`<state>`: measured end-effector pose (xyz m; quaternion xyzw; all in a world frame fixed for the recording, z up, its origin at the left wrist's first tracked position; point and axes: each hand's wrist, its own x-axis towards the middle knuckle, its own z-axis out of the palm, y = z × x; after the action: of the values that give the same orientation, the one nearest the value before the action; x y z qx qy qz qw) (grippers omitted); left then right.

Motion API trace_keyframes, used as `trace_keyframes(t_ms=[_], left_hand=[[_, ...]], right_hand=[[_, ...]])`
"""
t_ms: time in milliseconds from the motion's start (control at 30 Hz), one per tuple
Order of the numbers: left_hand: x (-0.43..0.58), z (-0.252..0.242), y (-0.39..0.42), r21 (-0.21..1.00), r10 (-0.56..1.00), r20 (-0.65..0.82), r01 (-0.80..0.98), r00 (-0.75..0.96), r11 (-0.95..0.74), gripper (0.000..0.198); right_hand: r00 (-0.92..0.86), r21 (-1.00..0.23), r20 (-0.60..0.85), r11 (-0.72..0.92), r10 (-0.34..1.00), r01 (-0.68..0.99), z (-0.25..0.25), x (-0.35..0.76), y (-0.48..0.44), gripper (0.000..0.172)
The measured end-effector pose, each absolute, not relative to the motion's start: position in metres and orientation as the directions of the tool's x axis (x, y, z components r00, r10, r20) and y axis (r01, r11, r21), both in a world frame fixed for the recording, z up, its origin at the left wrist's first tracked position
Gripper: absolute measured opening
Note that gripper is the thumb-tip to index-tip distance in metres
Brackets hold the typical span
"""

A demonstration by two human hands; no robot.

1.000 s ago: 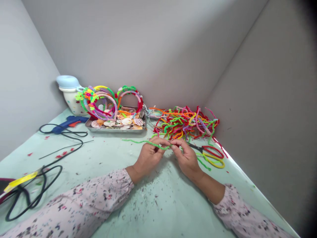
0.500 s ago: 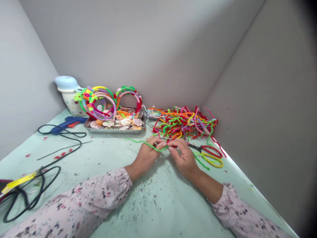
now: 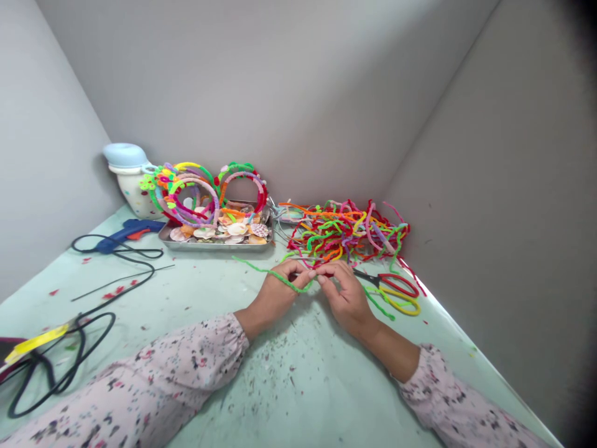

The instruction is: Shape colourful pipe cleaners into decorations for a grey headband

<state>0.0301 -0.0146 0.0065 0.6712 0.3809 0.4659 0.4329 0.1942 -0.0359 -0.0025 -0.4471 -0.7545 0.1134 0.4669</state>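
Note:
A green pipe cleaner (image 3: 255, 267) runs over the fingers of my left hand (image 3: 278, 291), its free end trailing out to the left. My left thumb and fingers are closed on it. Right beside them, my right hand (image 3: 346, 297) pinches at the same spot, and the fingertips of both hands nearly meet. Something dark red shows between the fingers, too small to make out. Scissors (image 3: 398, 286) with one red and one yellow handle lie just right of my right hand. Another green pipe cleaner (image 3: 380, 308) sticks out beneath the scissors.
Behind my hands lies a heap of coloured pipe cleaners (image 3: 347, 233). A metal tray (image 3: 219, 247) of seashells holds decorated headbands (image 3: 196, 199). Further left are a blue glue gun (image 3: 125, 234), a lidded white cup (image 3: 135, 190) and a looping black cord (image 3: 112, 316).
The green pipe cleaner has shifted slightly: its free end points a little higher and further left, and it curves lower by my left thumb. Both hands stay almost in place.

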Motion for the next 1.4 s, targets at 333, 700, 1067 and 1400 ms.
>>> trace_keyframes(t_ms=[333,700,1067,1400], left_hand=[[0.0312,0.0085,-0.0161,0.887,0.894,0.371,0.188,0.253,-0.422,0.020],[0.0293,0.0068,-0.0188,0.943,0.909,0.275,0.097,0.314,-0.319,0.019],[0.0314,0.0121,-0.0191,0.889,0.897,0.347,0.209,0.274,-0.408,0.017],[0.0291,0.0046,-0.0169,0.920,0.893,0.311,0.132,0.325,-0.369,0.013]], right_hand=[[-0.159,-0.607,0.605,0.582,0.780,0.542,-0.0018,0.1932,-0.0369,0.010],[-0.149,-0.614,0.615,0.589,0.774,0.525,-0.0037,0.1945,-0.0355,0.010],[-0.154,-0.622,0.606,0.586,0.780,0.520,-0.0039,0.1946,-0.0347,0.010],[-0.143,-0.626,0.618,0.593,0.773,0.506,-0.0046,0.1948,-0.0353,0.010]])
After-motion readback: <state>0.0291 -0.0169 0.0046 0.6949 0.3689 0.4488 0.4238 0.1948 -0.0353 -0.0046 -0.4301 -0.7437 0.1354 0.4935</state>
